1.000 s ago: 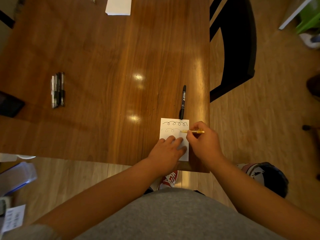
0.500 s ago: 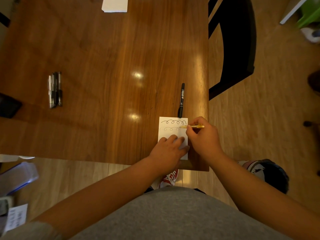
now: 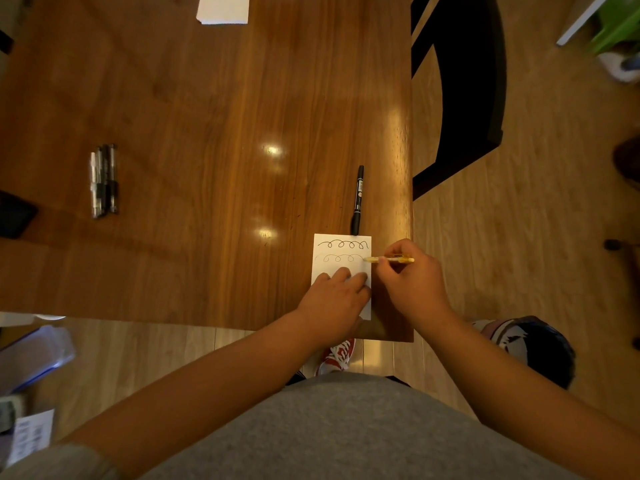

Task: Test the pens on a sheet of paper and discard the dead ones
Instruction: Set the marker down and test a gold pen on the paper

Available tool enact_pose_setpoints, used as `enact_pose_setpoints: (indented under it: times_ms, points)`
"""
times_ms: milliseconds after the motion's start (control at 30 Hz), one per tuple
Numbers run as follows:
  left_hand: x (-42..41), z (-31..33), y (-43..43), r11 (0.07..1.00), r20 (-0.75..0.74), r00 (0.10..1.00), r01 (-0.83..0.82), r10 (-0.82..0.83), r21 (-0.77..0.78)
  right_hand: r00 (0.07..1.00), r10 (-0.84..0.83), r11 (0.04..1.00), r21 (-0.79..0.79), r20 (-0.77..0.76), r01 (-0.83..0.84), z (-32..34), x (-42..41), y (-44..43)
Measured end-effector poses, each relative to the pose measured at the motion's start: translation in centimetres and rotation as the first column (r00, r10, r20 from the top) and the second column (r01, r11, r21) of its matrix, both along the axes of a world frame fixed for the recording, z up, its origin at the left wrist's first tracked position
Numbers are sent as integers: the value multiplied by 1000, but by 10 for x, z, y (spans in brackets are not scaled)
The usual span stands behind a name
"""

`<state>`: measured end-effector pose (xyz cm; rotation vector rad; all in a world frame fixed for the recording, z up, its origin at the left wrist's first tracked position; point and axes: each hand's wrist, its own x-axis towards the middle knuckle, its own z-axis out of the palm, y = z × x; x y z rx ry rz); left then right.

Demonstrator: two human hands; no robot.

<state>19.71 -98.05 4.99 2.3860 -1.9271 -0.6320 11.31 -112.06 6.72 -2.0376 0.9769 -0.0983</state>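
Note:
A small white sheet of paper (image 3: 360, 237) lies near the table's front right corner. It carries a dark looped line at the top and a fainter looped line below it. My left hand (image 3: 334, 299) lies flat on the sheet's lower half, fingers spread a little. My right hand (image 3: 410, 282) grips a yellow pen (image 3: 391, 260) lying nearly level, its tip at the right end of the fainter line. A black marker (image 3: 357, 199) lies just beyond the paper's top edge. Several black and silver pens (image 3: 103, 180) lie together at the table's left.
The wooden table (image 3: 214, 140) ends just right of the paper. A black chair (image 3: 464, 88) stands past that edge. A white pad (image 3: 223, 8) lies at the far side, a dark flat object (image 3: 15, 214) at the left edge. A plastic container (image 3: 33, 358) sits on the floor at left.
The pen tip has run rightward along the second, fainter looped line to the paper's right edge. My left hand has stayed pressed on the sheet.

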Motion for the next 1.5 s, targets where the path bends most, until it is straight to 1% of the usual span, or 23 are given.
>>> enact_pose_setpoints:
  times_ms: [167,367,567,767,833,867,933,1000,1100,1167,1233,1333,1400,1500]
  points:
    - [-4,-4,0,999,-31,999,-20,19,-35,999,34,999,26,4,-34,-1,2,4]
    - [-3,-3,-3,998,-60,998,-38,35,-46,999,-23,1000,4,38,23,3,7,-3]
    - [-5,-2,-2,998,-42,998,-43,42,-34,999,-32,999,19,42,31,5,1,-6]
    - [-4,-1,-3,999,-25,999,-37,36,-26,999,-51,998,41,11,50,3,-2,-7]
    - [-4,-1,-3,999,-26,999,-42,42,-22,996,-86,995,59,10,85,3,-3,-8]
    - [-4,-1,-2,999,-29,999,-44,44,-19,990,-139,985,108,26,136,3,-4,-10]
    - [-4,-2,-2,999,-30,998,-49,49,-10,950,-307,920,274,61,280,4,-4,-15]
    - [-4,-3,-1,998,-32,998,-55,55,-6,890,-454,819,411,37,400,7,-1,-22]
    - [-1,-3,-3,998,-41,997,-66,65,-16,824,-567,673,569,-14,472,12,12,-34]
    - [1,-3,-4,996,-79,993,-86,84,-26,809,-587,600,657,-26,457,14,20,-41]
    - [7,-1,-5,991,-130,985,-123,115,-60,825,-563,532,741,-51,409,14,28,-47]
    - [22,2,-4,969,-117,973,-211,197,-129,849,-514,436,816,-120,380,13,41,-53]
    - [38,2,-4,942,-93,948,-313,303,-120,858,-491,414,826,-151,382,12,50,-55]
    - [66,-1,-4,904,-18,904,-427,427,-35,859,-483,395,834,-169,386,9,64,-57]
